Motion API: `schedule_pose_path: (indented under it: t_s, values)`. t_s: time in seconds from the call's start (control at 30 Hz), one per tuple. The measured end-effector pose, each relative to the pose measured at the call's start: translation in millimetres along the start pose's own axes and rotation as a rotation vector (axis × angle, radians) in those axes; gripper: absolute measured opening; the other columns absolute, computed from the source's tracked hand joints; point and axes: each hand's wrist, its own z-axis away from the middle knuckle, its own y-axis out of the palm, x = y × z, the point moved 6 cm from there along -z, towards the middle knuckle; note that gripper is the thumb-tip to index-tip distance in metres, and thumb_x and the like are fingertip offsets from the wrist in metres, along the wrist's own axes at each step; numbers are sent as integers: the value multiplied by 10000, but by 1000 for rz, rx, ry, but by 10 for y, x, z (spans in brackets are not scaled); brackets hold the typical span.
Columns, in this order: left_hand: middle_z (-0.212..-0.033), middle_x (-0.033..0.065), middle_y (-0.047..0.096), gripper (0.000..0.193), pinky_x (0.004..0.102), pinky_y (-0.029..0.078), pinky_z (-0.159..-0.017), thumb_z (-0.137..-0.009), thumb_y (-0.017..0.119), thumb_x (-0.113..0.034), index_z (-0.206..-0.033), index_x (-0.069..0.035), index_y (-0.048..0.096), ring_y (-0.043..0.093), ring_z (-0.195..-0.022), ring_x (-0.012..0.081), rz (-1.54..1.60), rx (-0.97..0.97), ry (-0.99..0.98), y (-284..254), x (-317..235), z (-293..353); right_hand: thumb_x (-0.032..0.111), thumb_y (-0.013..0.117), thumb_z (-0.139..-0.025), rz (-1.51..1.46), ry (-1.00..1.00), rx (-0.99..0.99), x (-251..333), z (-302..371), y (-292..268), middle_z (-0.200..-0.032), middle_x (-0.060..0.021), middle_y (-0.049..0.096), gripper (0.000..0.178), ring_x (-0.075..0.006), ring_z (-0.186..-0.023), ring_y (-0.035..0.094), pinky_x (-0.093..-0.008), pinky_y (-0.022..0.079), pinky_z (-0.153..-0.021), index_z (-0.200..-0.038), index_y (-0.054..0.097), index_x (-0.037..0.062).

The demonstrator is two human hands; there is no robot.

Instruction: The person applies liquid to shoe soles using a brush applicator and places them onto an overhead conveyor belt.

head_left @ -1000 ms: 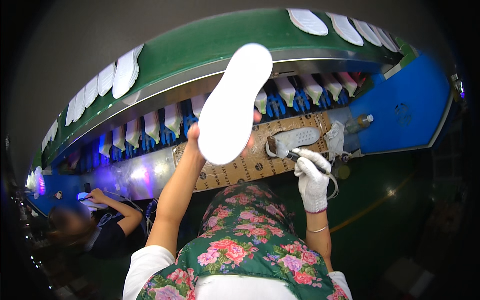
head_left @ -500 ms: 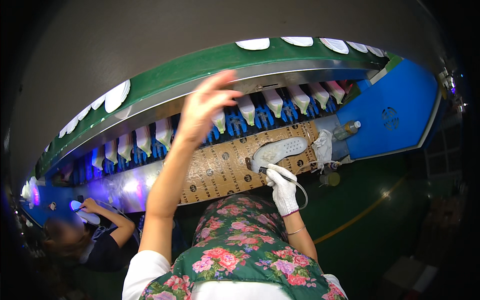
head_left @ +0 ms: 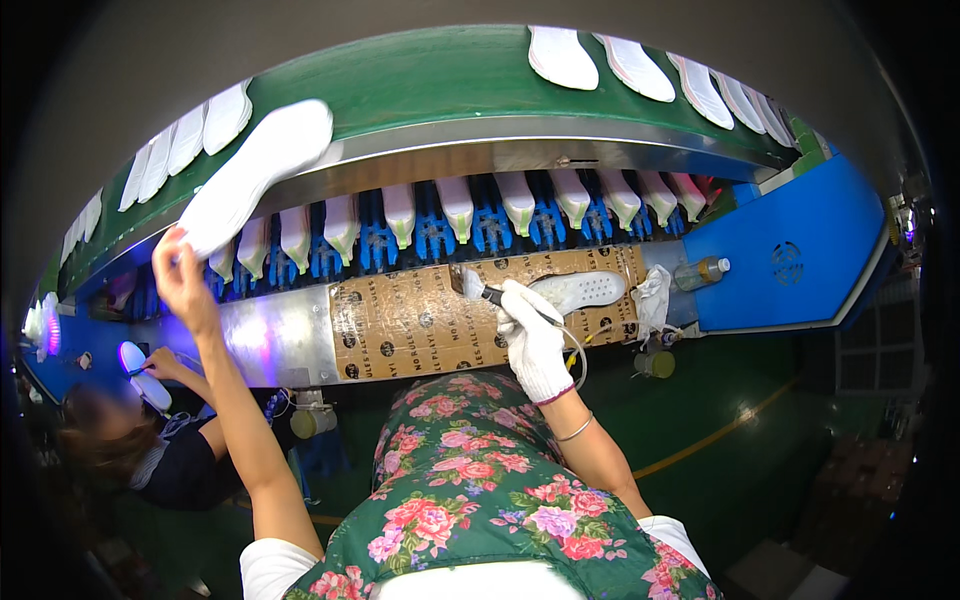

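My bare left hand (head_left: pixel 187 285) pinches one end of a white shoe sole (head_left: pixel 262 175), holding it up over the metal edge at the left. In my right hand (head_left: pixel 530 335), gloved in white, is a brush (head_left: pixel 468 282) with a dark handle and a thin hose (head_left: pixel 583 360) trailing from it. Its bristles point left, just above the cardboard (head_left: pixel 420 330) that covers the work surface. Partly behind the glove, a pale grey shoe sole (head_left: pixel 585 290) dotted with small holes lies on that cardboard.
White soles (head_left: pixel 625 65) lie in groups along the green belt (head_left: pixel 430 75). Below it runs a row of pink-white shoe uppers (head_left: pixel 455 205) in blue holders. A bottle (head_left: pixel 703 272) and a white cloth (head_left: pixel 652 295) are at the right. A co-worker (head_left: pixel 130 430) works at far left.
My left hand has swung left and now holds a white sole. My right hand has drawn the brush left, off the grey sole. More of the belt shows.
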Motion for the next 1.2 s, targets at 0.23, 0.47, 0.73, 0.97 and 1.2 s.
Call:
schedule_pose_path:
  t_s: [0.23, 0.47, 0.73, 0.97, 1.2]
  values:
    - [-1338, 184, 572, 396, 382, 542, -953, -941, 486, -111, -1326, -20, 500, 624, -1131, 262, 215, 40, -333, -401, -254, 512, 68, 710, -884, 49, -75, 320, 431, 294, 799, -934, -97, 721, 241, -124, -712, 630, -230, 508, -643, -1098, 706, -42]
    - [-1169, 141, 663, 467, 386, 534, -941, -937, 518, -306, -1270, 14, 588, 653, -1082, 253, 839, 414, -1097, 668, 185, 2099, 6, 738, -859, 499, -87, 610, 212, 623, 1472, -985, -72, 730, 210, -111, -837, 653, -249, 548, -739, -1067, 732, -24]
    - [-1333, 279, 571, 1134, 570, 469, -1003, -822, 176, -910, -1505, -22, 354, 600, -1154, 464, 1591, 730, -1319, 1007, -878, 3173, 10, 777, -822, 580, -99, 623, 67, 675, 1399, -962, -69, 731, 228, -115, -833, 658, -256, 554, -740, -1045, 735, -16]
    - [-996, 189, 667, 1162, 489, 570, -806, -766, 79, -956, -1249, -12, 554, 693, -872, 362, 1455, 488, -1431, 1153, -1043, 2693, -19, 744, -823, 802, -295, 639, 271, 740, 1537, -921, -98, 739, 171, -160, -788, 692, -279, 557, -701, -994, 743, -20]
    - [-1119, 179, 643, 1105, 466, 588, -827, -811, 54, -906, -1378, -45, 454, 689, -953, 317, 1342, 470, -1258, 1300, -1071, 2543, -20, 762, -772, 1030, -1041, 743, 433, 723, 1860, -1023, -151, 746, 248, -260, -857, 723, -326, 564, -770, -1018, 740, 12]
